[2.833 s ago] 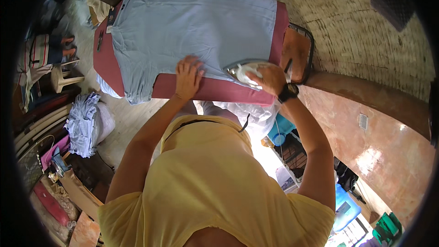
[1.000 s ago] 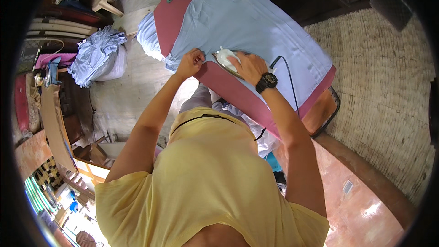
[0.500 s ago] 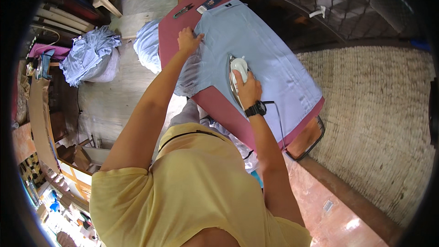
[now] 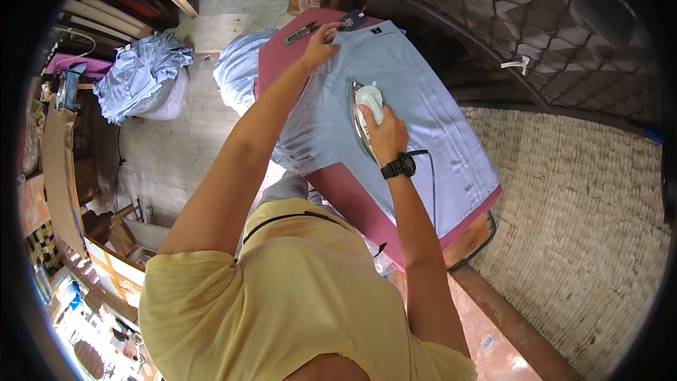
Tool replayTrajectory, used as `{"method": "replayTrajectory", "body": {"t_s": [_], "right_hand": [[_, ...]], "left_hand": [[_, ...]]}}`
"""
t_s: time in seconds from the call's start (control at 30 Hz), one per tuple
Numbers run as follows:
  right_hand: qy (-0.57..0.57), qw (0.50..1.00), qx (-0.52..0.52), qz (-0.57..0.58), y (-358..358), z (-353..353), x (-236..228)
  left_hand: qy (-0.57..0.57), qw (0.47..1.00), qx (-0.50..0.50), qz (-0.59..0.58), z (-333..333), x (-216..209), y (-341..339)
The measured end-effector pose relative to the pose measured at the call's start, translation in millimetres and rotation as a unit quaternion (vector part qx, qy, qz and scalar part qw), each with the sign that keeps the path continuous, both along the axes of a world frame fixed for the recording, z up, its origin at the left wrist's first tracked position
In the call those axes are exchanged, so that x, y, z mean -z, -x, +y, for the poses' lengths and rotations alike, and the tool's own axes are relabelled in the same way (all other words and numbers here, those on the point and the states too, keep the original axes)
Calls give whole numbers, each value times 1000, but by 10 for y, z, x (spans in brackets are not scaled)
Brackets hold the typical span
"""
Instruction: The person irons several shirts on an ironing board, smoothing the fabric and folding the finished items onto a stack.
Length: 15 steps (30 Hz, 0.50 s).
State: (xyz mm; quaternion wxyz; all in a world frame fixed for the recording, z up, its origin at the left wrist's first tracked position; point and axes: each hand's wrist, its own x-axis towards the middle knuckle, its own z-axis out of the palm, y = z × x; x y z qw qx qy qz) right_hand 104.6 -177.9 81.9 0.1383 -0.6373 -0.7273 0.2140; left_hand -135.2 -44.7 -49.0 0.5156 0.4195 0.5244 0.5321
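A light blue garment [image 4: 402,92] lies spread over a maroon-covered ironing board [image 4: 345,187], its thin, crumpled part hanging off the near left edge. My right hand [image 4: 386,134], with a black watch at the wrist, grips the white handle of an iron [image 4: 368,99]. The iron's metal soleplate is against the cloth near the middle. Farther off, my left hand [image 4: 321,48] has its fingers curled at the garment's upper left edge, pinching the cloth. Just beyond it lie a dark blue hang tag [image 4: 352,20] and a pair of thread snips [image 4: 301,33].
A dark cord [image 4: 433,183] trails from the iron across the garment. Light blue clothes hang by the board [image 4: 240,63] and more are heaped at left [image 4: 141,74]. A metal lattice gate [image 4: 486,25] stands beyond the board, with a woven mat [image 4: 564,219] at right.
My left hand has slid farther along the garment's edge toward the hang tag, and its fingers have curled. The iron stays at nearly the same spot on the cloth.
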Motion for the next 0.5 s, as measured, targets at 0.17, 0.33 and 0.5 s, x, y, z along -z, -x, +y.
{"method": "replayTrajectory", "body": {"t_s": [0.17,0.33,0.5], "right_hand": [[6,1000,-3,1,16,38,23],[-12,1000,8,-6,30,37,-15],[20,999,22,-18,44,39,-24]], "left_hand": [[-175,951,-68,247,93,-19,9],[-141,862,-63,483,221,-268,121],[-171,771,-38,612,391,-425,253]]}}
